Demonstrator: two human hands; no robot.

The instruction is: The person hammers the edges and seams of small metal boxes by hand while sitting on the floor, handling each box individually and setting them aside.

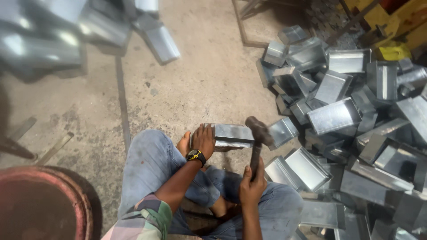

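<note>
The person sits on the concrete floor with a folded sheet-metal box lying just in front of the knees. The left hand lies flat over the box's near end, fingers spread to pin it rather than wrap it. The right hand is closed tight around the handle of a hammer, whose head is blurred just above the box's right end.

The plainest risk is to the left hand: it rests on the same piece the hammer is over, so a glancing blow could catch the fingers. The box is only pressed down (not clamped), so it could skid or tip on the floor, and its thin cut edges look sharp against a bare palm. A bare foot sits just beside the box too. The heap of metal boxes to the right stands close and loosely stacked; one could slide into the work.
</note>
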